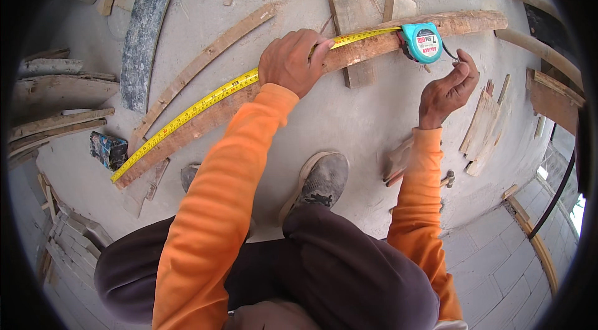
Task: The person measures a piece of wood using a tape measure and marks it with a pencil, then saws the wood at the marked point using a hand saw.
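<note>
A long, slightly curved wooden board (163,150) lies diagonally across the floor, with a yellow tape (205,98) stretched along it from its lower left end. My left hand (294,60) grips the tape and board near the middle, thumb pressed over them. Farther right, the teal tape-measure case (425,42) rests at the board's edge, tape out. My right hand (448,90) is just below the case with fingers curled around the end of its black strap. A flat crosspiece of wood (358,79) lies under the board.
A narrow curved strip (212,54), a dark weathered plank (143,47), stacked boards (59,90) at left, and scraps (481,121) at right lie around. A hammer (448,179) is beside my right forearm, a crumpled package (108,149) near the board's left end. My shoe (321,183) is below the board.
</note>
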